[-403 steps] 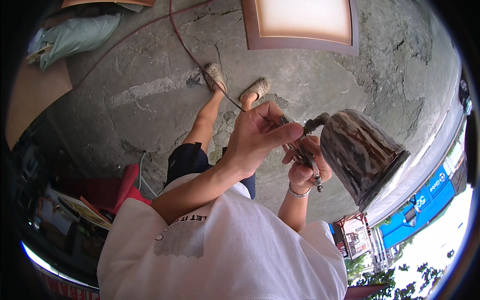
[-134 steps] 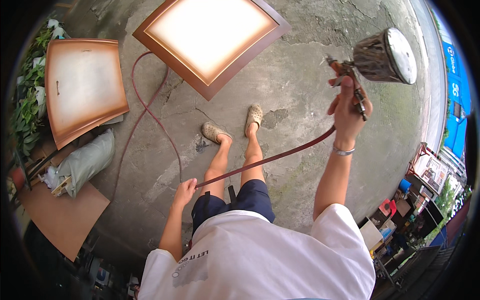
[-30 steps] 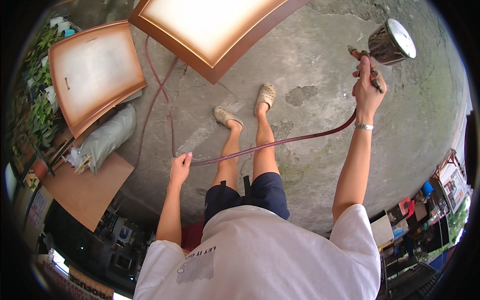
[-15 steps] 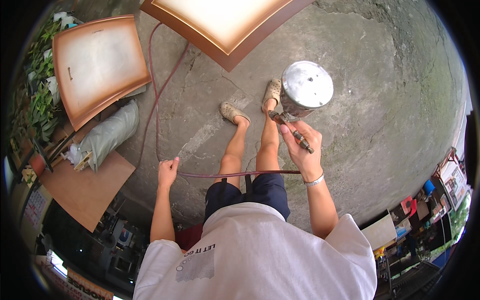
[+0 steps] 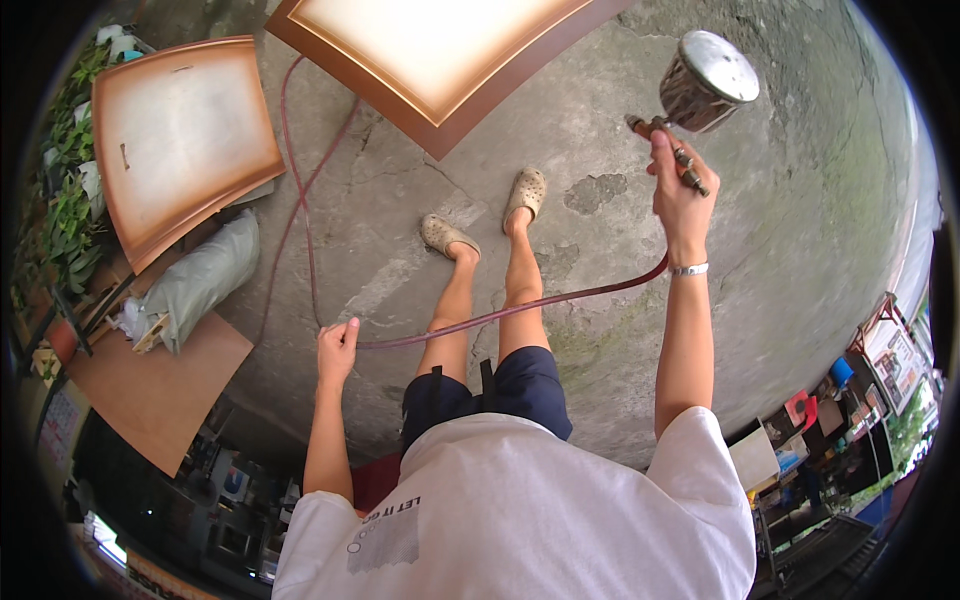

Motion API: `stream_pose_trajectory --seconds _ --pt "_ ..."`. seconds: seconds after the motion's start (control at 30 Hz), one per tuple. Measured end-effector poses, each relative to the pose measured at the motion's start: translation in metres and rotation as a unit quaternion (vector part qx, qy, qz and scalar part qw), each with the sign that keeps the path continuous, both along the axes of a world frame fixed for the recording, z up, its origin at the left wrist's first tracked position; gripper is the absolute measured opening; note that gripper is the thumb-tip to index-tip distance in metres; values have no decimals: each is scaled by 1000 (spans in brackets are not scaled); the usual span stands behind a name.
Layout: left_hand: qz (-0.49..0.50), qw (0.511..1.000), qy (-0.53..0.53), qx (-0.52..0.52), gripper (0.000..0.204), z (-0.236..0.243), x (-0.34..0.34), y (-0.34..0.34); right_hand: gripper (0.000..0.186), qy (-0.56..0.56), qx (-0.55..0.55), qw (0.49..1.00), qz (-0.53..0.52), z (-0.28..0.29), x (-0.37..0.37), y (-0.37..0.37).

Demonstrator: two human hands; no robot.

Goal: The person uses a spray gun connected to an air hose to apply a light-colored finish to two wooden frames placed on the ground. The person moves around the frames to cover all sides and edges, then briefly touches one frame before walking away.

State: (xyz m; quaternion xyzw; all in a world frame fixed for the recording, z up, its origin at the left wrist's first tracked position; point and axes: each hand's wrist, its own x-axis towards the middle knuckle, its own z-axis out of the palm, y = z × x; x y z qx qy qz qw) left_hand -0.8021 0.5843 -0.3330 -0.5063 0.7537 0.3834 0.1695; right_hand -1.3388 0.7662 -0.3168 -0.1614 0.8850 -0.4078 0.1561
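Observation:
My right hand (image 5: 685, 195) is closed round the handle of a spray gun (image 5: 660, 130), whose round metal paint cup (image 5: 710, 85) with a silvery lid sits on top. At the left, my left hand (image 5: 337, 345) grips a dark red air hose (image 5: 500, 313). From it the hose sags across in front of my legs to my right wrist; the other part runs off over the floor. Ahead of me lies a large panel (image 5: 440, 135) with a brown frame and a pale middle shading to brown.
A second brown-edged panel (image 5: 190, 140) stands at the left beside leafy plants (image 5: 70, 235). Near it are a grey plastic-wrapped bundle (image 5: 212, 270) and a flat brown board (image 5: 165, 385). Cracked concrete floor (image 5: 800, 250) surrounds my feet. Shelves with clutter (image 5: 820, 440) line the lower right.
My right hand has moved forward and to the right with the spray gun, arm more stretched. The hose now slants up to it. My left hand stays nearly in place on the hose.

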Motion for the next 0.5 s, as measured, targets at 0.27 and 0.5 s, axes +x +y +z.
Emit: stream_pose_trajectory --seconds 0.27,0.5 --pt "21 997 75 -8 46 -3 -83 26 44 90 5 993 -73 -29 -158 -4" --pt "97 991 80 54 50 -15 -103 33 41 160 -65 980 -100 -3 -212 -28"
